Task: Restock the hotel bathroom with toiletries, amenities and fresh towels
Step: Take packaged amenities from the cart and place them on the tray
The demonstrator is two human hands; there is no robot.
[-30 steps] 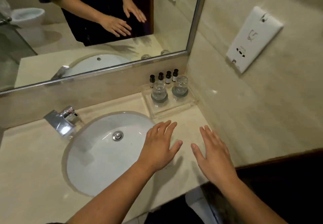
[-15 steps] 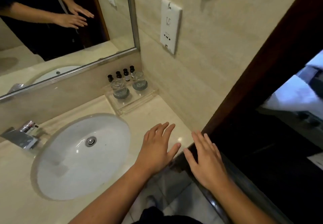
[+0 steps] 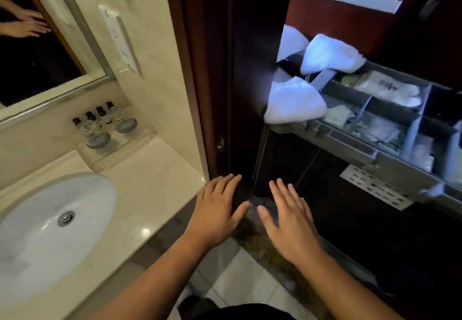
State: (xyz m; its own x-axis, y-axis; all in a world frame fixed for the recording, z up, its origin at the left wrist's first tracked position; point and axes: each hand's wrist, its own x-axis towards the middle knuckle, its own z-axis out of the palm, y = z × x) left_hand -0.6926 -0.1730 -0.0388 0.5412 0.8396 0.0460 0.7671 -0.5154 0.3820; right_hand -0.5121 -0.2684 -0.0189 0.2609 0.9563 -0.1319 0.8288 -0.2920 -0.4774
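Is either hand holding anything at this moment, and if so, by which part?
Nothing is held. The left hand and right hand are both spread flat, palms down, with no item in them.

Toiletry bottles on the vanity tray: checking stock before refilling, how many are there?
4 black-capped bottles, side by side on the clear tray, behind two glasses; others may be hidden.

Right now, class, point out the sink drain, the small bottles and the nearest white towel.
sink drain (image 3: 66, 218), head view, centre of the metal plug.
small bottles (image 3: 89, 115), head view, dark cap of the second from left.
nearest white towel (image 3: 295, 103), head view, middle of its top.
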